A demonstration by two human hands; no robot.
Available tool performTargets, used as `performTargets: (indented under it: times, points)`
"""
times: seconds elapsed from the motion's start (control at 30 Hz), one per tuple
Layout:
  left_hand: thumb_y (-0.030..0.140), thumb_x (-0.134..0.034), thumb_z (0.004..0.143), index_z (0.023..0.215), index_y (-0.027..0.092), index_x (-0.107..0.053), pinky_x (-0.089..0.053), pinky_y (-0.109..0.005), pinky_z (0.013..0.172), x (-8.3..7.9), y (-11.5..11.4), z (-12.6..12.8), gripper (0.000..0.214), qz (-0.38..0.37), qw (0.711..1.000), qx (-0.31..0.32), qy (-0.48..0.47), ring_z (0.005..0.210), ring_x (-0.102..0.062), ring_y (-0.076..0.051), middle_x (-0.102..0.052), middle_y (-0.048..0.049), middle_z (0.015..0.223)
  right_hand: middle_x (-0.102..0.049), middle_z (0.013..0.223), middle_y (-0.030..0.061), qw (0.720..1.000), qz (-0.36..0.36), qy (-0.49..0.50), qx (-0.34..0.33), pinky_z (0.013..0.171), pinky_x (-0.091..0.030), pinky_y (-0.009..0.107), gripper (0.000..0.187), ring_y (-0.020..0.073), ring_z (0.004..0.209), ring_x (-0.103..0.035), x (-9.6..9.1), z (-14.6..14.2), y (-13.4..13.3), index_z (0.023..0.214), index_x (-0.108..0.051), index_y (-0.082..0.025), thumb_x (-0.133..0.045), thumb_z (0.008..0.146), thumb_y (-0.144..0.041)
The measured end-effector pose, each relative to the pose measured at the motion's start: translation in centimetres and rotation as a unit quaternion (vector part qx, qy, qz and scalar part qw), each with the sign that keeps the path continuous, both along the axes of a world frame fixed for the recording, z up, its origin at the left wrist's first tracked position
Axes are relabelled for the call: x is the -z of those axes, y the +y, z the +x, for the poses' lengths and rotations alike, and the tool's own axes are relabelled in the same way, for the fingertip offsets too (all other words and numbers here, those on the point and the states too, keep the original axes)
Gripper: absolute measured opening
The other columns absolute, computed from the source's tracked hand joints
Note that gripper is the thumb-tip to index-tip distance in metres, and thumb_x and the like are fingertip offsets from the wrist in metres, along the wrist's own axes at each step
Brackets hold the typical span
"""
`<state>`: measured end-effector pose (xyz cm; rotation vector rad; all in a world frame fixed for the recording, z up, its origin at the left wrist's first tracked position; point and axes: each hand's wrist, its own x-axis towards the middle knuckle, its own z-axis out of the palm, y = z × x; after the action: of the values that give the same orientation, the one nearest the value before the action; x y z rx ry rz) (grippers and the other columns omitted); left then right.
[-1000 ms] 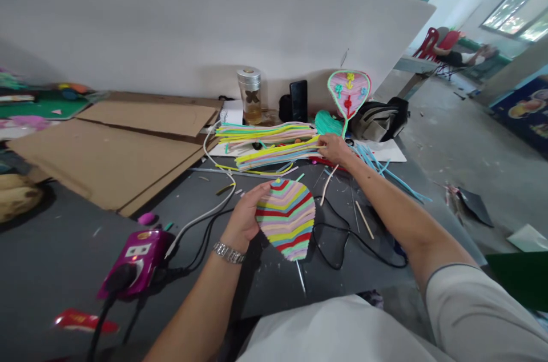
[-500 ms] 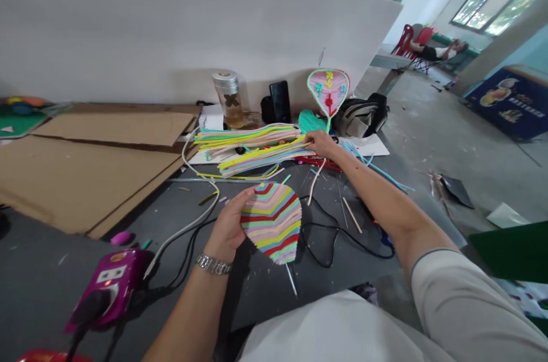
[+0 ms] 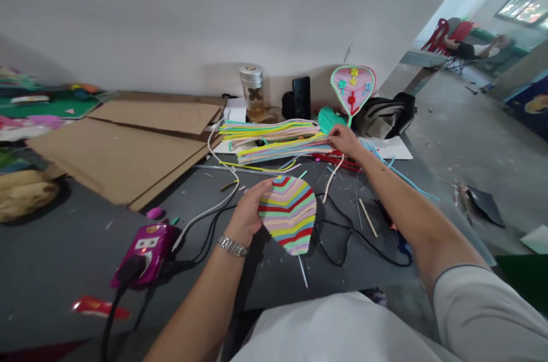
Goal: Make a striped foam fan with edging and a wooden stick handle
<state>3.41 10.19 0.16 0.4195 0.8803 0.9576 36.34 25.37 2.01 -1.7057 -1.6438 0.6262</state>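
Note:
My left hand (image 3: 247, 213) grips the left edge of a striped fan (image 3: 289, 213) made of pipe cleaners in red, yellow, pink, blue and green. A thin pale stick (image 3: 303, 272) extends from its lower end. Farther forward, my right hand (image 3: 342, 139) is closed in a pinch at the right end of a bundle of coloured pipe cleaners (image 3: 278, 149); how many it grips is hidden. A second bundle (image 3: 265, 129) lies just behind. Beyond my right hand stands a pink heart-shaped fan (image 3: 351, 88) with a green rim and small flowers.
A purple power strip (image 3: 148, 253) with a plugged-in black cable sits at the left. Cardboard sheets (image 3: 115, 156) lie behind it. A bottle (image 3: 253, 93), a phone (image 3: 302, 97) and a bag (image 3: 383, 115) line the back. A black cable (image 3: 342, 264) loops near the fan.
The view has turned left, so everything appears farther right. My left hand still holds the striped fan, and my right hand stays at the pipe cleaners' right end.

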Motion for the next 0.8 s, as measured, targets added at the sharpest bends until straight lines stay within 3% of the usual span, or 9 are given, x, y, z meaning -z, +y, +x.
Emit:
performTargets:
  times: [0.2,0.47,0.8]
  points:
    - [0.035,-0.093,0.066,0.103,0.014,-0.078,-0.063,-0.043,0.091,0.2,0.0,0.0,0.044,0.002,1.000,-0.012,-0.014,0.096,-0.080,-0.032,-0.084,-0.0098,0.096,-0.065,0.057,-0.0026,0.991,-0.039,0.124,0.043,0.050,-0.051,0.027,0.021,0.0157,0.050,-0.061,0.1,-0.1,-0.5,0.072,-0.061,-0.021,-0.081,0.077,-0.015]
    - [0.034,-0.092,0.067,0.103,0.014,-0.078,-0.063,-0.042,0.090,-0.1,0.0,0.0,0.044,0.007,1.000,-0.005,-0.013,0.097,-0.079,-0.032,-0.084,-0.0093,0.096,-0.062,0.053,-0.0061,0.969,-0.034,0.224,0.098,0.049,-0.048,0.021,0.025,0.0103,0.046,-0.056,-0.1,-0.4,-1.5,0.066,-0.065,-0.019,-0.087,0.068,-0.006]
    - [0.034,-0.092,0.066,0.103,0.015,-0.078,-0.064,-0.042,0.085,-0.3,0.0,0.1,0.043,0.015,1.000,-0.002,0.006,0.088,-0.080,-0.030,-0.083,-0.0095,0.094,-0.070,0.061,-0.0011,0.894,-0.062,0.413,0.163,0.057,-0.062,0.025,0.026,0.0135,0.055,-0.067,-1.0,-0.4,-2.3,0.078,-0.060,-0.019,-0.083,0.079,-0.008]
